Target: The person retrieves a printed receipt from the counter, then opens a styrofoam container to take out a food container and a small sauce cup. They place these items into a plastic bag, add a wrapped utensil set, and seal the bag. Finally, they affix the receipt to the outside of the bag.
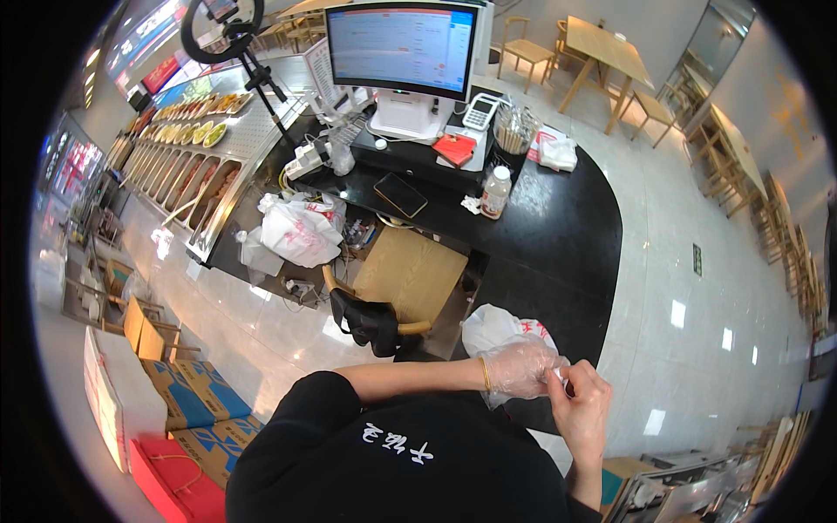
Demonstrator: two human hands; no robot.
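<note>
My left hand [521,369], in a thin clear plastic glove, reaches across from the left, with a gold-coloured bangle at the wrist. Its fingertips meet those of my bare right hand [584,399]. Between my right thumb and fingers is a small white piece [560,374], mostly covered, so its kind is unclear. Whether the left fingers also grip it cannot be made out. Right behind my gloved hand, a white plastic bag [497,327] with red printing rests on the black counter [556,261]; my hand hides its near side.
A wooden chair [412,261] with a black bag [366,320] on its back stands left of the counter. Further off are a smartphone [400,195], a plastic bottle [495,193], a monitor [402,49], another white bag [301,229] and food trays [189,180]. Cardboard boxes [203,392] lie left.
</note>
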